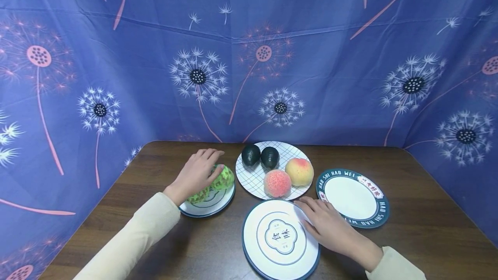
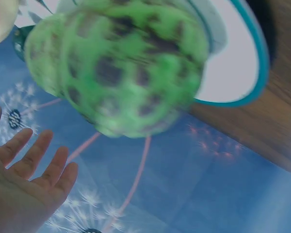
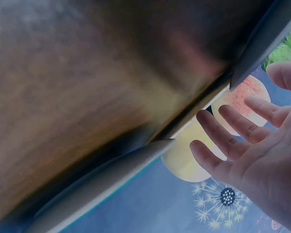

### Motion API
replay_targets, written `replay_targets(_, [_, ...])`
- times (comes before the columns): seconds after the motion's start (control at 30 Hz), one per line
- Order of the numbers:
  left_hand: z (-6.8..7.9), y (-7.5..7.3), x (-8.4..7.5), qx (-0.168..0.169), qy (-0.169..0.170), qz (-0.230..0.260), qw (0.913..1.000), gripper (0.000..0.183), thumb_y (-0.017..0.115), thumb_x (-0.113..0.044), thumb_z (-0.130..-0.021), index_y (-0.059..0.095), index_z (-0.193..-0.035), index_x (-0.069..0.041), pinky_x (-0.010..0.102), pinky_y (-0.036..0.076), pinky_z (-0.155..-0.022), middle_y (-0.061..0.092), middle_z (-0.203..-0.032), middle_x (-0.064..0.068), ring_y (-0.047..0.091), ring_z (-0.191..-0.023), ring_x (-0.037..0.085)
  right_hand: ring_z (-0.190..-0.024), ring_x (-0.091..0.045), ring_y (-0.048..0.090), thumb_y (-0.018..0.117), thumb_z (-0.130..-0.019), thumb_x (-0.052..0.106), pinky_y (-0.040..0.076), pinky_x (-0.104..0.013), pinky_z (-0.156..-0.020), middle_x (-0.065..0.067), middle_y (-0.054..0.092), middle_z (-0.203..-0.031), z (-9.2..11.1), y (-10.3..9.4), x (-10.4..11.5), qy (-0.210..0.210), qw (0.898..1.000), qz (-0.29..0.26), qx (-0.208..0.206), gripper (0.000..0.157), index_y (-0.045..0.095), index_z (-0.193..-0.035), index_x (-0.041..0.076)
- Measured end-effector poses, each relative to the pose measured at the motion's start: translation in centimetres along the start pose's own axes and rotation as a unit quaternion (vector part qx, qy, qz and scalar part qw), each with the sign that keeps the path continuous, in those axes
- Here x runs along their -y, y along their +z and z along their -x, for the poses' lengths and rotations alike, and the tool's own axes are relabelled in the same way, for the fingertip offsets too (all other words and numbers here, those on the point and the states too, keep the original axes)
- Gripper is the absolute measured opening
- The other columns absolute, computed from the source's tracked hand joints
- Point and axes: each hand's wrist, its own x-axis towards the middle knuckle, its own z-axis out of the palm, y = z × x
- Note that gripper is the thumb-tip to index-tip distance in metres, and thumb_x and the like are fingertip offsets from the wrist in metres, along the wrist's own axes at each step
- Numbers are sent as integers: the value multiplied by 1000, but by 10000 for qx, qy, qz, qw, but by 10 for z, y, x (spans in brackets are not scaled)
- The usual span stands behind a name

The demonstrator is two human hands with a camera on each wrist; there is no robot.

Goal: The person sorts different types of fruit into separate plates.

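Note:
My left hand [image 1: 197, 173] hovers over a small blue-rimmed plate [image 1: 212, 206] at the left, its fingers loosely spread. Two bumpy green fruits with dark patches lie on that plate; one fruit [image 1: 224, 178] is beside the thumb, while the other fruit [image 1: 199, 195] is partly hidden under the wrist. In the left wrist view the palm [image 2: 26, 189] shows nothing in it. My right hand [image 1: 324, 224] is stretched out at the right edge of a white plate [image 1: 254, 230] with a blue rim and printed characters. Its relaxed fingers overlap the rim, and the palm [image 3: 269, 170] holds nothing.
Behind, a large checked plate [image 1: 248, 180] carries two dark green avocado-like fruits [image 1: 270, 157], a pink peach [image 1: 277, 183] and a yellow-red peach [image 1: 299, 171]. At the right lies a green-rimmed plate [image 1: 350, 198]. A blue dandelion-print cloth [image 1: 330, 98] hangs behind the wooden table [image 1: 432, 211].

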Motion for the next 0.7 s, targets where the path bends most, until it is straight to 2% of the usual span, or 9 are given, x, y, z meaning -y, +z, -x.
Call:
replay_targets(0.17, [-5, 5, -16, 91, 179, 68, 9998, 40, 49, -34, -92, 51, -126, -13, 43, 41, -95, 56, -122, 5, 50, -113, 24, -120, -29, 48, 60, -86, 30, 37, -57, -95, -9, 50, -130, 2, 3, -1, 55, 9997, -83, 202, 50, 46, -132, 16])
replay_targets(0.4, [-11, 12, -38, 479, 213, -10, 9986, 44, 48, -39, -92, 47, -130, -17, 40, 39, -100, 52, -128, 3, 47, -118, 22, -123, -31, 45, 57, -88, 27, 35, -59, -96, -10, 47, -133, 6, 6, -2, 65, 9987, -204, 464, 50, 43, -135, 16])
replay_targets(0.7, [-16, 25, -54, 464, 500, -127, 9976, 45, 48, -39, -92, 48, -130, -16, 40, 41, -97, 53, -128, 4, 47, -118, 22, -123, -31, 45, 57, -89, 26, 36, -58, -96, -10, 47, -134, 8, 7, -2, -17, 9988, -129, 478, 50, 43, -135, 16])
